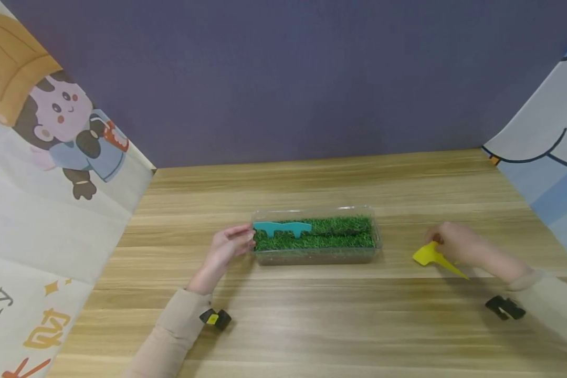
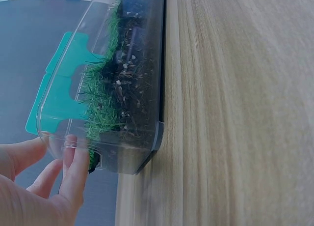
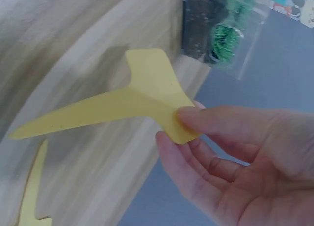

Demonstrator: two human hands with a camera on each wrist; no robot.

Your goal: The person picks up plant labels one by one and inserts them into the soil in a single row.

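A clear plastic planter box (image 1: 316, 257) with green grass (image 1: 337, 241) over dark soil stands mid-table. Two teal plant labels (image 1: 283, 228) stand side by side in its left half, stems down in the grass. My left hand (image 1: 228, 244) is at the box's left end; in the left wrist view its thumb touches the rim and its nearly straight fingers rest against the end wall. To the right of the box, my right hand (image 1: 455, 244) pinches a yellow T-shaped plant label (image 3: 142, 93) by its wide head between thumb and fingers, the pointed stem sticking out.
Another yellow plant label (image 3: 33, 191) lies on the wooden table (image 1: 312, 325) below the held one. A dark blue panel (image 1: 302, 79) rises behind the table. Printed cartoon sheets flank it on the left (image 1: 23, 210) and right (image 1: 534, 121).
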